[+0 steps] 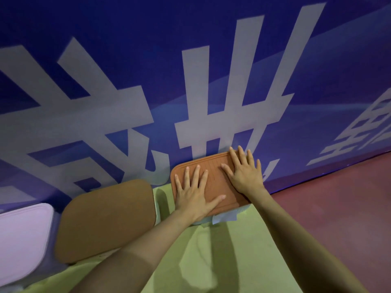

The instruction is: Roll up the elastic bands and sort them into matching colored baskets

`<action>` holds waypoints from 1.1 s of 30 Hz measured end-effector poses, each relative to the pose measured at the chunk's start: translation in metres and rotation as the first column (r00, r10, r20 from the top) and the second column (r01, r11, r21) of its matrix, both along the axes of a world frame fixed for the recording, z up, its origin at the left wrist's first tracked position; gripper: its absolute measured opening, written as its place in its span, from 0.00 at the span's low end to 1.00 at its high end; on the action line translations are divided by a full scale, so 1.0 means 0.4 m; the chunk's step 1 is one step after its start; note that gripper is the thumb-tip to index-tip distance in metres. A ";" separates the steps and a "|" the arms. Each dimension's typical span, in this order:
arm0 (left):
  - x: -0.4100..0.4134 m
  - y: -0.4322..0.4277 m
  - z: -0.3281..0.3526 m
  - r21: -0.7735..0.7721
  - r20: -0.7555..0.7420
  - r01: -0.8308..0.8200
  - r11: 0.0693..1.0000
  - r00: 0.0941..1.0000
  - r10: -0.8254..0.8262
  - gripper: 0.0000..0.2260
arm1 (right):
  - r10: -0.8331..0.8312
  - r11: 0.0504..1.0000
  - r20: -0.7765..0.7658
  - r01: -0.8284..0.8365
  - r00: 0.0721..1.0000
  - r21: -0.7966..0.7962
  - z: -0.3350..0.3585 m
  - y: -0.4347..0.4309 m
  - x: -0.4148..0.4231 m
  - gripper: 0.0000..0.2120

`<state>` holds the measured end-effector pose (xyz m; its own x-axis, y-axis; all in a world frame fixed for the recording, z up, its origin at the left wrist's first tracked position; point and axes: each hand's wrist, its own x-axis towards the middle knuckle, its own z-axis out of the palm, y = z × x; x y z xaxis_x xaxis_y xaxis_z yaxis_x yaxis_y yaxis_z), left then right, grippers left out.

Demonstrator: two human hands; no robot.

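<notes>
Blue wall banner (pixel 148 28) at back, green table cover (pixel 211 250) in front. Three lids in a row: lilac lid (pixel 21 240), brown lid (pixel 105 218), orange lid (pixel 216 181). Left hand (pixel 194 195) and right hand (pixel 245 172) lie flat on the orange lid, fingers spread, pressing, gripping nothing. No elastic bands in view. Probably sorted and closing up, or not begun; cannot tell.

The orange lid (pixel 213 176) hides all but a pale sliver of the container (pixel 224 216) under it, and the left hand (pixel 194 197) and right hand (pixel 246 174), lying flat, cover parts of that lid. At lower left the pink lid (pixel 23 240) is cut by the frame's edge; the brown lid (pixel 105 220) beside it is blurred.
</notes>
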<state>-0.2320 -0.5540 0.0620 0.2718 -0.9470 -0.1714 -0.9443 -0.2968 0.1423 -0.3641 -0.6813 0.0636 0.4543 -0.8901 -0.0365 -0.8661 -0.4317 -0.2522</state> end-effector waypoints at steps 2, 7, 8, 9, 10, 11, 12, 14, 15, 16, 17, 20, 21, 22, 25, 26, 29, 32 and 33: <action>0.004 0.000 0.003 0.001 0.007 -0.003 1.000 1.000 0.003 0.48 | -0.010 0.999 -0.017 0.010 1.000 -0.047 -0.011 -0.001 0.007 0.34; 0.009 0.000 -0.007 0.017 0.029 -0.012 1.000 1.000 0.012 0.47 | -0.004 0.997 -0.015 0.002 1.000 -0.082 -0.022 -0.001 0.017 0.36; 0.008 0.001 -0.008 0.020 0.033 -0.011 1.000 0.999 0.011 0.47 | -0.001 0.997 -0.017 -0.001 1.000 -0.073 -0.023 -0.003 0.016 0.37; 0.008 0.000 -0.008 0.025 0.037 -0.010 1.000 0.999 0.009 0.47 | -0.002 0.998 -0.016 0.000 1.000 -0.068 -0.024 -0.003 0.014 0.37; 0.008 -0.003 -0.009 0.024 0.041 -0.013 1.000 0.999 0.012 0.47 | -0.003 0.998 -0.015 0.002 1.000 -0.070 -0.025 -0.005 0.013 0.37; 0.009 -0.006 -0.010 0.023 0.043 -0.016 1.000 0.999 0.015 0.47 | -0.004 0.997 -0.017 0.002 1.000 -0.075 -0.025 -0.008 0.013 0.37; 0.008 -0.007 -0.011 0.026 0.039 -0.018 1.000 0.999 0.017 0.46 | -0.005 0.997 -0.018 0.003 1.000 -0.074 -0.025 -0.010 0.013 0.37; 0.010 -0.009 -0.011 0.035 0.024 -0.015 0.999 1.000 0.014 0.46 | -0.007 0.998 -0.017 0.006 1.000 -0.070 -0.023 -0.013 0.018 0.37; 0.010 -0.006 -0.013 0.039 0.017 -0.016 0.999 1.000 0.016 0.47 | -0.006 0.997 -0.023 0.005 1.000 -0.075 -0.024 -0.012 0.019 0.37; 0.012 -0.006 -0.013 0.036 0.015 -0.016 0.999 1.000 0.016 0.47 | -0.007 0.997 -0.035 0.004 0.999 -0.075 -0.025 -0.011 0.021 0.37; 0.013 -0.006 -0.012 0.036 0.016 -0.012 0.999 1.000 0.011 0.47 | -0.005 0.997 -0.048 0.002 0.999 -0.072 -0.023 -0.012 0.024 0.37; 0.015 -0.014 -0.007 0.045 -0.012 -0.011 0.999 1.000 0.012 0.43 | -0.007 0.999 -0.064 0.004 0.998 -0.048 -0.020 -0.020 0.025 0.36; 0.014 -0.016 -0.003 0.059 -0.027 -0.015 0.998 1.000 0.017 0.42 | 0.000 1.000 -0.079 -0.003 0.997 -0.030 -0.015 -0.021 0.026 0.35; 0.015 -0.022 0.001 0.071 -0.045 -0.022 0.997 0.999 0.026 0.42 | 0.010 1.000 -0.093 -0.010 0.996 -0.003 -0.013 -0.025 0.028 0.35; 0.024 -0.027 0.015 0.120 -0.120 -0.024 0.992 0.992 0.039 0.43 | 0.018 0.991 -0.123 -0.002 0.992 0.135 -0.007 -0.025 0.029 0.34; 0.029 -0.027 0.022 0.132 -0.141 -0.019 0.991 0.989 0.038 0.43 | 0.015 0.984 -0.115 0.006 0.993 0.179 0.000 -0.025 0.027 0.34; 0.050 -0.027 0.056 0.201 -0.244 -0.008 0.979 0.968 0.058 0.41 | 0.020 0.963 -0.072 0.000 0.997 0.269 0.037 -0.010 0.021 0.30; 0.086 -0.036 0.115 0.207 -0.311 0.002 0.978 0.948 0.064 0.32 | 0.031 0.955 -0.096 -0.001 0.995 0.297 0.103 0.017 0.032 0.23; 0.097 -0.035 0.142 0.152 -0.289 -0.006 0.988 0.956 0.050 0.28 | 0.049 0.955 -0.130 -0.008 0.990 0.297 0.128 0.021 0.035 0.20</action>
